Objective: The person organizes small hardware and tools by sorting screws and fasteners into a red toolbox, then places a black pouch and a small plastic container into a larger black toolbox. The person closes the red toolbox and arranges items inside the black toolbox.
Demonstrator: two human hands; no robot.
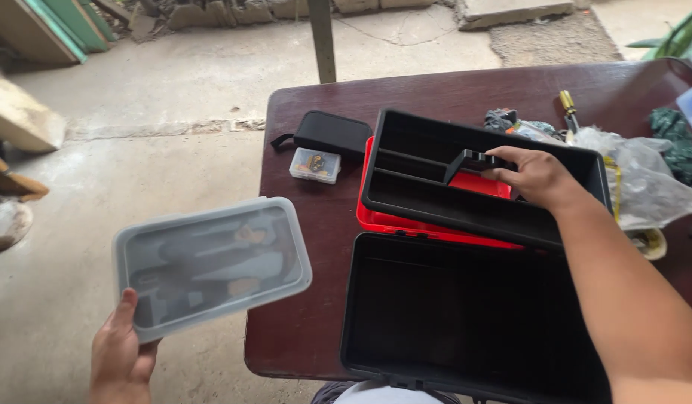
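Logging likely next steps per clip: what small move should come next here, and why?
Probably lift the black divided tray clear. The right hand grips its handle over the red toolbox, while the left hand holds the translucent flat plastic case off the dark wooden table.

Toolbox tray (406, 196): black, over a red toolbox lid (383, 221). Toolbox base (466, 314): black. Translucent grey plastic case (211, 263); black zip pouch (332, 133); dark reddish-brown table (308, 299).
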